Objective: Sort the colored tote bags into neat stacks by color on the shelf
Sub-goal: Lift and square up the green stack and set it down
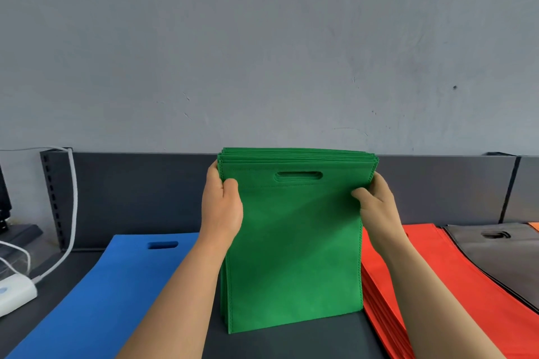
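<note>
**Position.** The green bags (pixel 294 242) form a thick bundle standing upright on the shelf (pixel 291 344). The bottom edge is down on the dark surface, the long axis is vertical, and the handle slot (pixel 298 176) is at the top. The bundle stands between the blue stack (pixel 102 285) on the left and the red stack (pixel 455 277) on the right. Whether it touches the red stack cannot be told. A grey stack (pixel 495 253) lies beyond the red.

**Grip.** The left hand (pixel 221 204) clamps the left edge near the top, thumb on the near face and fingers behind. The right hand (pixel 376 204) clamps the right edge at matching height, thumb likewise in front. Neither hand is nearer, and the bulk of the bundle lies below the grip.

**Assessment.** The bundle appears to be getting squared on its bottom edge. Laying it flat would mean tipping the top over while the bottom edge pivots in the gap. The gap looks barely wider than the bundle, so there is a risk of overlapping the red stack.

**Condition.** The fabric is plain green with stitched side seams. The top edges fan slightly, stepping back toward the wall. The fabric looks limp and would probably slump if one hand let go.
</note>
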Available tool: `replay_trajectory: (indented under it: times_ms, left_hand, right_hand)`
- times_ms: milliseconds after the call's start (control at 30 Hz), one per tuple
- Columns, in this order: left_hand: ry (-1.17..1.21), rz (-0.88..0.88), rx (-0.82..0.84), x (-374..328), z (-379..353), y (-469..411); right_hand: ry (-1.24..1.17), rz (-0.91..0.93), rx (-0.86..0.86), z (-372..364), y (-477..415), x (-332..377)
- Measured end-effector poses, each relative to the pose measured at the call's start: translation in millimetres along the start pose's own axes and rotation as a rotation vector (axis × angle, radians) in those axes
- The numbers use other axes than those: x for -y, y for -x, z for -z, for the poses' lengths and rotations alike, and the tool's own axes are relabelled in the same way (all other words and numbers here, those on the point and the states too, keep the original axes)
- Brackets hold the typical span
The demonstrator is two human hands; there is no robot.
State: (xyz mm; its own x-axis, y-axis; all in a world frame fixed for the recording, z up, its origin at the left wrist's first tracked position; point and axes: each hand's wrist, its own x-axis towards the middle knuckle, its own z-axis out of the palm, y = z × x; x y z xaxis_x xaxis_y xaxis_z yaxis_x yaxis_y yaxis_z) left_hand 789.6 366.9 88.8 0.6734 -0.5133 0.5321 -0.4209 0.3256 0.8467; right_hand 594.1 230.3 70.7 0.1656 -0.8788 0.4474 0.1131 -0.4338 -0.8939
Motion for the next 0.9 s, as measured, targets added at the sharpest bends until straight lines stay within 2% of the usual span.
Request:
replay_trajectory:
  times_ms: [100,267,433,533,600,733,900]
  left_hand:
    - [0.002,0.005,0.022,-1.1,-0.9,-2.6]
    - [-0.032,0.066,0.09,4.3,2.6,-3.2]
    - [-0.204,0.191,0.215,28.9,0.9,25.0]
    - [-0.269,0.201,0.195,41.8,0.5,30.2]
    - [-0.263,0.221,0.163,43.6,1.1,26.5]
    - [-0.24,0.257,0.138,46.5,0.5,24.6]
    - [-0.248,0.267,0.128,48.1,-0.5,13.1]
  right_hand:
    - [0.022,-0.059,0.022,0.0,1.3,-5.7]
    - [-0.065,-0.053,0.006,-1.0,4.0,-8.7]
    - [-0.126,-0.09,-0.044,-3.9,2.2,-8.5]
    - [-0.091,-0.056,-0.023,-2.7,3.1,-10.4]
    - [-0.039,-0.071,0.054,-0.6,5.0,-18.3]
    - [0.08,-0.284,0.169,2.7,20.3,-50.1]
    - [0.071,-0.329,0.115,1.9,22.4,-50.1]
